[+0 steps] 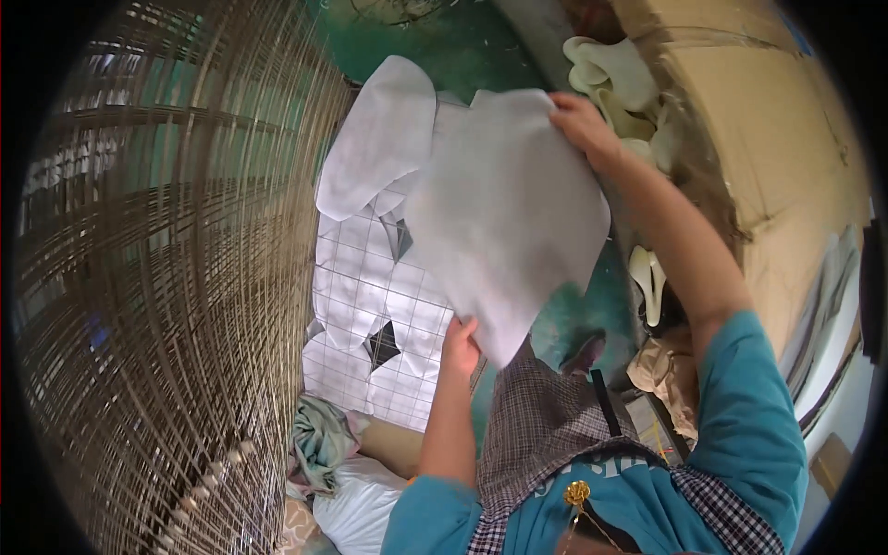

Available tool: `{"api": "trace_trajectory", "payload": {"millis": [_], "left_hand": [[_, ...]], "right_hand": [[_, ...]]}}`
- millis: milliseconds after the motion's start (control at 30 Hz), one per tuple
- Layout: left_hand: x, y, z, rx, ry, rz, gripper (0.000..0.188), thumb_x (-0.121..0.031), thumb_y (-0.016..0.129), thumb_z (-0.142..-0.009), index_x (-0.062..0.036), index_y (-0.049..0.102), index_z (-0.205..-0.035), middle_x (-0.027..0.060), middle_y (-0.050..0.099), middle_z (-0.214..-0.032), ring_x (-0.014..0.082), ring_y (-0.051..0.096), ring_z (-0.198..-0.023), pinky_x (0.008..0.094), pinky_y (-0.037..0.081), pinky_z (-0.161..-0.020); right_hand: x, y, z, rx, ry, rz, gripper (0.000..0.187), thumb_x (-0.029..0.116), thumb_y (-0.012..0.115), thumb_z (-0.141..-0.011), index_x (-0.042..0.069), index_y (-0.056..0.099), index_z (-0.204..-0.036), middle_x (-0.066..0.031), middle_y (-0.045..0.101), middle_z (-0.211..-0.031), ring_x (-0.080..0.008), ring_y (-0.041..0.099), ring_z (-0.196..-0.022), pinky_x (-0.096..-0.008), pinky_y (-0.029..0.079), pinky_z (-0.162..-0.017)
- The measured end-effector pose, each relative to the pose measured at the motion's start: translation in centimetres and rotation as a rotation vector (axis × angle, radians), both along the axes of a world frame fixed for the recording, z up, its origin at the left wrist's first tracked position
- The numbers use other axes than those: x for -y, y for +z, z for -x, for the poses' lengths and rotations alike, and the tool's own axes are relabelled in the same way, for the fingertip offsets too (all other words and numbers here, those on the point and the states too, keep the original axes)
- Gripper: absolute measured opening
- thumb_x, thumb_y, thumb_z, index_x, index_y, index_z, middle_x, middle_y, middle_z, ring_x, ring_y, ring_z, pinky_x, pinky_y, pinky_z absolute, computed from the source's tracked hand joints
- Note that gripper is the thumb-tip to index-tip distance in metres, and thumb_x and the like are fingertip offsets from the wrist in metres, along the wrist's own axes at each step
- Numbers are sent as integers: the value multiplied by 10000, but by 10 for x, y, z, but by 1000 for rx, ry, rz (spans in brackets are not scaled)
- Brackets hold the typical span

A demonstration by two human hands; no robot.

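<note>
A large white sheet (509,203) with rounded edges, soft-looking and slightly blurred, hangs between my hands. My left hand (460,344) pinches its lower edge, thumb on top. At the upper right corner, my right hand (585,129) grips it with the fingers curled around the edge. Beneath and left of it is a wire grid rack (351,305), with white pieces showing through the mesh and dark gaps between them. Another white piece (381,134), long and rounded, lies on top of the grid at its far left. The held sheet covers part of the rack.
A tall stack of wire racks (185,231) fills the left side. Cardboard boxes (740,111) stand at the right, with pale moulded pieces (620,83) beside them. Crumpled brown paper (668,375) lies near my right elbow. Cloth bundles (324,444) sit at the lower left.
</note>
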State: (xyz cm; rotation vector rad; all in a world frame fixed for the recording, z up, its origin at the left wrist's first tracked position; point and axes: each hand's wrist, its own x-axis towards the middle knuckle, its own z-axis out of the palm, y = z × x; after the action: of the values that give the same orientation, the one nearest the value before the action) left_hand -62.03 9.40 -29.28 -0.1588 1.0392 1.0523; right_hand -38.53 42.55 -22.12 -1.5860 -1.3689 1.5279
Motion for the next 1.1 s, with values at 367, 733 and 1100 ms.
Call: {"api": "trace_trajectory", "payload": {"millis": [367,733,1100], "left_hand": [[-69,-100,-9,-404,-422,433,767,-161,618,-777,-134,150,-1385,158,381,-1279,338,471,-1064,430,479,-760],[28,2,-57,-563,-544,400,475,-46,575,-766,-75,422,-1215,110,597,-923,232,605,-698,303,498,-566],[83,176,-284,-560,-597,-362,280,-81,576,-812,-26,527,-1082,62,590,-889,117,575,-692,210,451,-592]], "right_hand": [[55,-71,-34,243,-53,-229,468,216,528,-862,18,381,-1260,-128,513,-1128,-202,483,-1077,-313,386,-915],[337,194,-184,442,-134,-294,201,-23,527,-795,17,562,-988,-120,588,-888,-206,581,-808,-287,461,-694],[639,217,-427,1088,-683,209,533,121,600,-750,41,412,-1242,-196,455,-1206,-358,412,-1128,-431,341,-945]]}}
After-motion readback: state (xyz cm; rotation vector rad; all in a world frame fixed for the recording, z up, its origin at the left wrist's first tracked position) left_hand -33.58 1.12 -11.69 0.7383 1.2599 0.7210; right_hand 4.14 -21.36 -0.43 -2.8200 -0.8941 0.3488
